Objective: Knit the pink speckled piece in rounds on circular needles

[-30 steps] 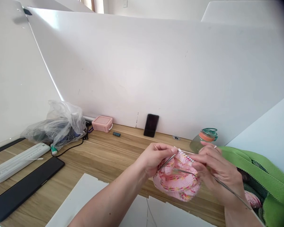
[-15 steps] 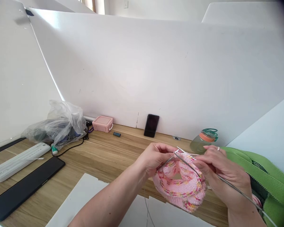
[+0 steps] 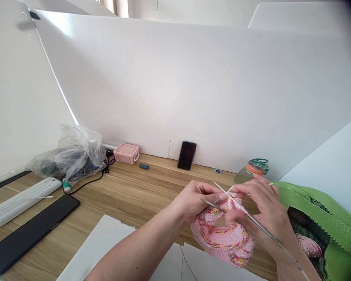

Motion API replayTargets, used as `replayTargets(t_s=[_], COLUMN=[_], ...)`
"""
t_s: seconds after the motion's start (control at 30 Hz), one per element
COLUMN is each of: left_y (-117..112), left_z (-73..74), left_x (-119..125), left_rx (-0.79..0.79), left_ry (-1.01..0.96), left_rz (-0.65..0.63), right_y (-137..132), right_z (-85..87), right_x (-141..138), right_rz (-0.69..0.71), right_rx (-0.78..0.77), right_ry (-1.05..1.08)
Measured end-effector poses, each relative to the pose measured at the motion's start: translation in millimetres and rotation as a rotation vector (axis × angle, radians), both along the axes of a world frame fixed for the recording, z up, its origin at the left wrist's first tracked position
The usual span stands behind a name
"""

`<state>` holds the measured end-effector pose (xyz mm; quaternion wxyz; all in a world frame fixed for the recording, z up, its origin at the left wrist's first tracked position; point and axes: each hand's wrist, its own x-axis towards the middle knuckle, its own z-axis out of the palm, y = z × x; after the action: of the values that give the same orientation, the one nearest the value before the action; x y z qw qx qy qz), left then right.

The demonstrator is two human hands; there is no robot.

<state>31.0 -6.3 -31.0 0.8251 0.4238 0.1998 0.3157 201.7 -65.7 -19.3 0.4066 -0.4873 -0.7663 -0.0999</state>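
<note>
A tube of pink knitting, flecked with yellow and red, hangs between my hands on metal needles. My left hand pinches its upper left edge, thumb pressed near the stitches. My right hand is closed at the upper right edge around a long grey knitting needle, which runs down to the lower right. Its index finger is extended near the needle tips, which cross between the hands. Another needle points left from the right thumb across the opening. A pink ball of yarn lies in a green bag at the right.
On the wooden table are a plastic bag, a pink box and a power strip. A dark phone leans on the white partition. A lidded jar stands behind my right hand. White board lies in front.
My right hand has shifted towards the needle tips, and its thumb now reaches over the knitting's opening. The knitting has tilted and dropped slightly. More of the yarn ball shows.
</note>
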Motion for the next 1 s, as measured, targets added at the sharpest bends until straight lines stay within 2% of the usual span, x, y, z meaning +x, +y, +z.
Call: replayTargets(t_s=[0.1,0.13,0.17,0.27,0.33,0.47,0.57,0.67,0.83,1.0], left_y=[-4.1,-4.5,-4.0,1.7,7.6,16.9,18.6,16.0,10.6,14.3], left_z=[-4.2,-5.1,-5.4,-3.0,0.4,5.4,5.4,3.4,0.7,1.1], left_x=[2.7,3.0,2.9,-0.4,-4.3,-10.7,-11.6,-8.9,-3.5,-7.7], left_rx=[0.044,0.042,0.034,0.009,-0.025,-0.131,-0.125,-0.119,-0.097,-0.113], left_ry=[0.013,0.019,0.023,0.022,-0.004,-0.045,-0.046,-0.04,0.002,-0.055], left_rz=[-0.058,-0.068,-0.056,0.033,0.078,0.106,0.145,0.158,0.093,0.125], right_y=[2.1,2.7,3.3,3.9,2.5,-3.5,-6.6,-5.4,-1.4,-5.4], right_z=[-1.4,-1.9,-2.2,-1.8,-0.8,2.2,4.5,5.6,4.7,5.3], right_x=[-1.1,-1.4,-1.7,-1.4,0.5,7.4,10.7,9.0,3.9,9.1], right_rz=[0.078,0.111,0.122,0.068,0.061,0.164,0.18,0.091,0.008,0.168], right_rx=[-0.211,-0.239,-0.214,0.081,0.183,0.041,-0.036,-0.009,0.116,-0.013], right_ry=[-0.143,-0.168,-0.18,-0.146,-0.08,0.074,0.062,-0.013,-0.054,0.15])
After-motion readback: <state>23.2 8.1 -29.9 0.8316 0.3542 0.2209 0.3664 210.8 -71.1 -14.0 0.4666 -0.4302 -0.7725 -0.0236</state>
